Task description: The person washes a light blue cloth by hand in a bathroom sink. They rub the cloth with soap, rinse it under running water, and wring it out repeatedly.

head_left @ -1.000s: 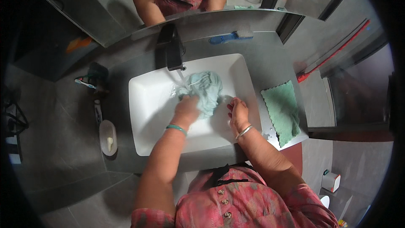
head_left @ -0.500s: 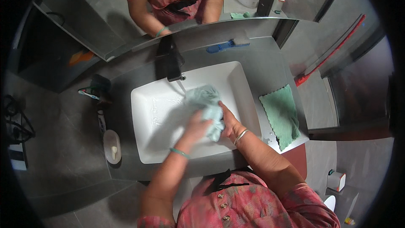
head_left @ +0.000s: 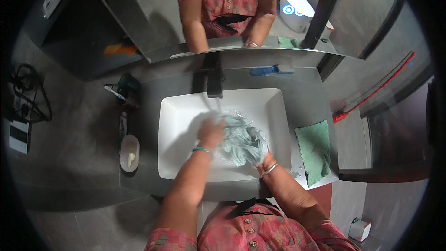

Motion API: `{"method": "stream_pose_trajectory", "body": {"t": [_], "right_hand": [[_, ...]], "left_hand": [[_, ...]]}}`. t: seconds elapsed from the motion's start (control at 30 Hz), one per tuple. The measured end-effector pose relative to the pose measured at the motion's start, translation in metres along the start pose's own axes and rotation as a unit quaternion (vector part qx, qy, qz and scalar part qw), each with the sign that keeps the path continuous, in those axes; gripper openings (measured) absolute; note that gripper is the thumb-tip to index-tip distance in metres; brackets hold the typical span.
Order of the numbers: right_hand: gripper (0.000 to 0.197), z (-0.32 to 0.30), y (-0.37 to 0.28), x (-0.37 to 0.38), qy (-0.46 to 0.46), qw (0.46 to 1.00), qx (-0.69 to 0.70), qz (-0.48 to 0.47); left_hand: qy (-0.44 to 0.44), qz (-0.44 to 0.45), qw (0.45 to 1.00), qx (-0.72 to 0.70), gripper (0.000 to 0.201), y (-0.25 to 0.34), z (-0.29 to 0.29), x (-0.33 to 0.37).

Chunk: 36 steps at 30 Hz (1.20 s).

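a bunched pale-green cloth (head_left: pixel 242 140) is lying in the white rectangular basin (head_left: pixel 179 160), the right hand (head_left: pixel 266 161) touching its edge, the left hand (head_left: pixel 211 133) blurring at its left; how far their fingers are closing, i cannot tell. running water (head_left: pixel 217 104) striking raised folds could be splashing out.

Dim room; basin (head_left: pixel 279 125) bright; hands (head_left: pixel 211 133): left one blurred; fisheye corners black.
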State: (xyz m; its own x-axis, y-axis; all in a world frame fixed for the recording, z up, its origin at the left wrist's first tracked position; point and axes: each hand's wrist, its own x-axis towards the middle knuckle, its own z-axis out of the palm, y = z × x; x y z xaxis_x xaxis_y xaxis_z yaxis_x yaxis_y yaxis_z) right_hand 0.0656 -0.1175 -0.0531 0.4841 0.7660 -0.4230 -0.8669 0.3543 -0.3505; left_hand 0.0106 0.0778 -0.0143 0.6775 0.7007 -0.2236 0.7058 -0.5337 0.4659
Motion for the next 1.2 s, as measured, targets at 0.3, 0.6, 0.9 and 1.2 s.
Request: {"method": "stream_pose_trajectory", "body": {"t": [0.3,0.6,0.9,1.2], "right_hand": [[0.064,-0.004,-0.018,-0.003,0.072,0.993,-0.016,0.091],[0.044,-0.029,-0.003,-0.005,-0.088,0.996,-0.016,-0.015],[0.103,0.018,-0.025,-0.024,0.201,0.977,-0.056,0.035],[0.065,-0.023,-0.016,-0.005,-0.279,0.938,0.184,0.086]], "left_hand": [[-0.170,0.099,0.944,-0.263,0.051,0.007,0.044,-0.041],[-0.005,0.332,0.936,-0.116,0.031,0.102,0.024,-0.109],[0.088,-0.131,0.987,0.026,0.076,-0.065,0.000,0.001],[0.001,0.426,0.894,-0.138,0.026,0.079,0.037,-0.130]]}}
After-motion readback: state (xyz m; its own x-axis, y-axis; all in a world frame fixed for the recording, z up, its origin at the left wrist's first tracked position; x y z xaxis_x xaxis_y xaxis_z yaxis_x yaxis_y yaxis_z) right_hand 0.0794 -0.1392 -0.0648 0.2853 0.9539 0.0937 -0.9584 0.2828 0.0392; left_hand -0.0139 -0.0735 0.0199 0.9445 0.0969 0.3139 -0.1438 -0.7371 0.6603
